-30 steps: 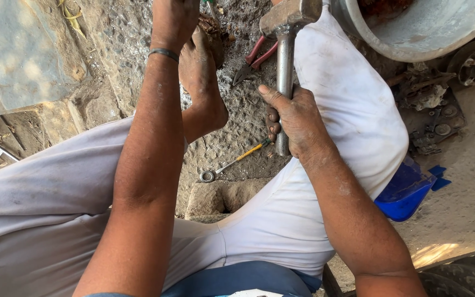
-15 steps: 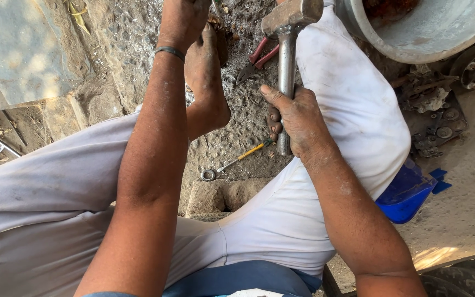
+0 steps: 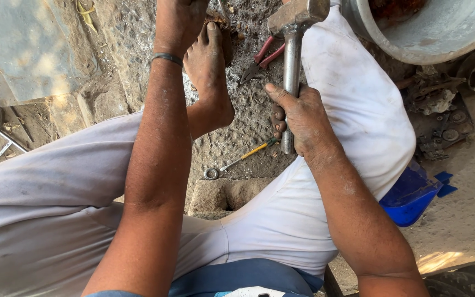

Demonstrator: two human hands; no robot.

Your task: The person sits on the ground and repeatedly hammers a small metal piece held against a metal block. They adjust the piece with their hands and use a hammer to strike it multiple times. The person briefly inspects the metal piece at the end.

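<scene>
My right hand (image 3: 302,118) is wrapped round the steel handle of a hammer (image 3: 292,49), whose heavy head sits near the top edge of the view. My left hand (image 3: 178,22) reaches forward past my bare foot (image 3: 209,71); its fingers are cut off by the top edge, so what it touches is hidden. A dark band circles that wrist. Red-handled pliers (image 3: 262,58) lie on the ground just left of the hammer shaft. A yellow-handled ring spanner (image 3: 240,160) lies on the dirt below my right hand.
I sit with legs in white trousers (image 3: 347,110) spread on rough gravel ground. A large grey metal basin (image 3: 413,33) is at top right, greasy machine parts (image 3: 446,115) beside it, a blue plastic container (image 3: 410,192) under my right leg, a stone block (image 3: 223,195) between my legs.
The hammer and my right hand have shifted slightly to the right and up in view; my left hand stays forward by the foot.
</scene>
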